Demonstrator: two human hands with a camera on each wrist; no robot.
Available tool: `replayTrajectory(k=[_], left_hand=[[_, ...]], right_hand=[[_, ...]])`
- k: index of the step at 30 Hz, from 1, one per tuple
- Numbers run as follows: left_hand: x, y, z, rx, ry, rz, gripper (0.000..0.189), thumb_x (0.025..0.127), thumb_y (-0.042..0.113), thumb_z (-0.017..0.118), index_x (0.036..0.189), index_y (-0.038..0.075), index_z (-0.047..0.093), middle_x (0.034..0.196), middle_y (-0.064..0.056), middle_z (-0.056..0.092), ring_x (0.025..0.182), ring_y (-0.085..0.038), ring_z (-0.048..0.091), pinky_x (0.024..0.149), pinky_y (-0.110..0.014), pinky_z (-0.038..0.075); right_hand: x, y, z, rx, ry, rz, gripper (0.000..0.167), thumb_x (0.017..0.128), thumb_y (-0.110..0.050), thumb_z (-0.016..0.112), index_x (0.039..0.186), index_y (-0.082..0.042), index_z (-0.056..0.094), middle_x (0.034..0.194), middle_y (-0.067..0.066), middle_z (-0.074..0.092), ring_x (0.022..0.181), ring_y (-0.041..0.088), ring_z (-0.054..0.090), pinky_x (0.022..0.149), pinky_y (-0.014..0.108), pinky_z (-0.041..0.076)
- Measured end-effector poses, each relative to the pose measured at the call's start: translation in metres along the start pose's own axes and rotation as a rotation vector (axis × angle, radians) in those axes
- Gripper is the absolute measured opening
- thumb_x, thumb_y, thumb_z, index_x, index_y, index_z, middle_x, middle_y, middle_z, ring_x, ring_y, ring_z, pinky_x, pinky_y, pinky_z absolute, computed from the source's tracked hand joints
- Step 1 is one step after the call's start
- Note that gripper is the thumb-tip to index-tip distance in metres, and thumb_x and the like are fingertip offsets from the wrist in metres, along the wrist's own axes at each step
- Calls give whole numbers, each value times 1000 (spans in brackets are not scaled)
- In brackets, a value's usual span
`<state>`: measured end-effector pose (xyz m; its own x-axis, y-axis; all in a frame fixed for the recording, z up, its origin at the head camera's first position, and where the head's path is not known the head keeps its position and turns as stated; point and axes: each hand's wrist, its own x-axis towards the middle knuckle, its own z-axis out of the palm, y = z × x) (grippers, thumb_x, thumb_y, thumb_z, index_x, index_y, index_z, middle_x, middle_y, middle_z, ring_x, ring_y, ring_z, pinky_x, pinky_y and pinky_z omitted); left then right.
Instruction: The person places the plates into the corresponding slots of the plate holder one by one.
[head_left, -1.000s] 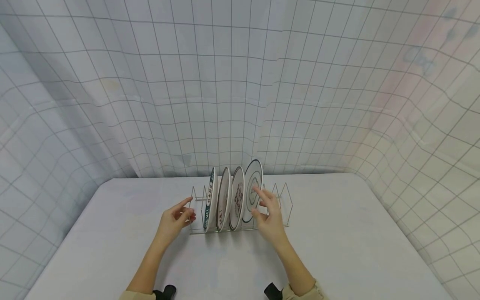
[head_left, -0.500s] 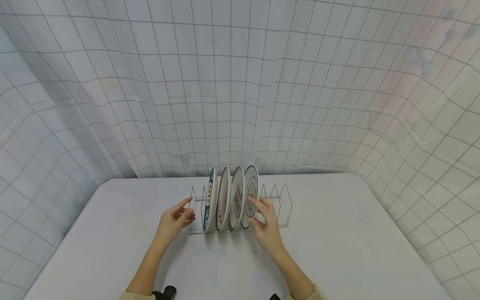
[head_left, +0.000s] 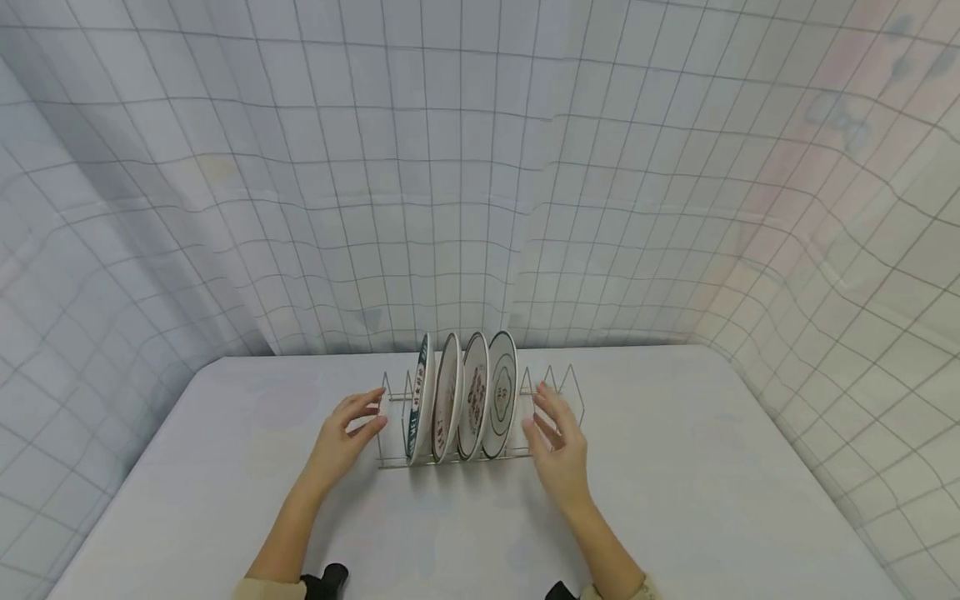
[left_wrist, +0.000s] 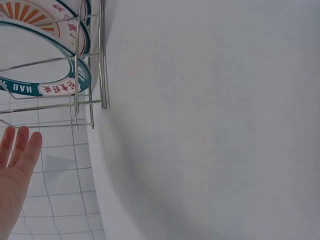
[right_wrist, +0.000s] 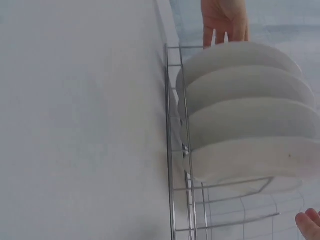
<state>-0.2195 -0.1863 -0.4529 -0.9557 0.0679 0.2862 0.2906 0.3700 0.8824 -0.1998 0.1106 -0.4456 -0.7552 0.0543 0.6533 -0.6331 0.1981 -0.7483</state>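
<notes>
Several round plates stand on edge in a wire dish rack (head_left: 393, 467), side by side. The leftmost plate (head_left: 418, 400) has a dark green rim with lettering; the rightmost plate (head_left: 502, 396) bears ring lines and a small central print. At the rack's left end is my left hand (head_left: 337, 442), fingers loosely bent and holding nothing; the left wrist view shows its straight fingers (left_wrist: 27, 152) beside the end wires. My right hand (head_left: 561, 454) is over the rack's right part, apart from the plates, thumb and fingers spread. In the right wrist view only its fingertips (right_wrist: 309, 225) show.
The rack stands on a white table (head_left: 675, 467) towards its back edge. White grid-patterned curtains (head_left: 450, 208) hang behind and at both sides. The rack's right-hand slots (head_left: 572, 371) hold no plates.
My right hand lowered the rightmost plate upright into the rack beside the others, let go of it, and moved off to the right. My left hand stayed near the rack's left end.
</notes>
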Motion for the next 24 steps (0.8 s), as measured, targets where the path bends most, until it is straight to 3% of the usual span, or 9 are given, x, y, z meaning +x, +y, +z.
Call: replayTrajectory(k=[3, 6, 11, 14, 19, 24], left_hand=[[9, -3, -9, 19, -27, 56, 45, 91, 13, 58, 132, 1, 45, 132, -17, 41, 117, -38, 44, 98, -49, 39], [18, -5, -16, 10, -73, 52, 48, 92, 15, 56, 135, 2, 41, 138, -18, 37, 124, -40, 37, 102, -50, 33], [34, -11, -20, -5, -158, 32, 51, 93, 13, 55, 138, -2, 36, 141, -22, 35, 128, -39, 32, 103, -52, 30], [40, -17, -20, -10, -210, 11, 51, 94, 13, 53, 139, -2, 34, 141, -22, 35, 129, -39, 31, 103, -53, 30], [44, -25, -16, -66, -248, -9, 50, 94, 13, 51, 138, -3, 34, 139, -23, 37, 129, -39, 32, 101, -49, 33], [34, -23, -9, -60, -184, -15, 47, 93, 13, 54, 135, -2, 40, 136, -20, 42, 126, -37, 37, 100, -48, 36]], right_hand=[[8, 0, -12, -128, 161, -27, 41, 80, 11, 63, 119, 9, 51, 117, 24, 52, 105, 31, 54, 86, 44, 49], [10, 7, -23, -241, 252, 53, 41, 77, 9, 67, 116, 8, 53, 114, 22, 51, 102, 30, 51, 85, 47, 49], [4, 24, -31, -321, 269, 220, 45, 76, 2, 71, 117, 7, 54, 113, 21, 49, 101, 37, 50, 85, 45, 51], [0, 30, -29, -342, 271, 256, 43, 75, 1, 73, 113, 10, 55, 107, 22, 52, 97, 37, 53, 82, 43, 52], [0, 37, -25, -336, 297, 249, 39, 74, 2, 73, 108, 11, 58, 99, 21, 56, 92, 33, 56, 81, 41, 52], [9, 46, -28, -334, 301, 204, 36, 73, 4, 73, 105, 12, 59, 94, 22, 58, 89, 34, 57, 79, 40, 53]])
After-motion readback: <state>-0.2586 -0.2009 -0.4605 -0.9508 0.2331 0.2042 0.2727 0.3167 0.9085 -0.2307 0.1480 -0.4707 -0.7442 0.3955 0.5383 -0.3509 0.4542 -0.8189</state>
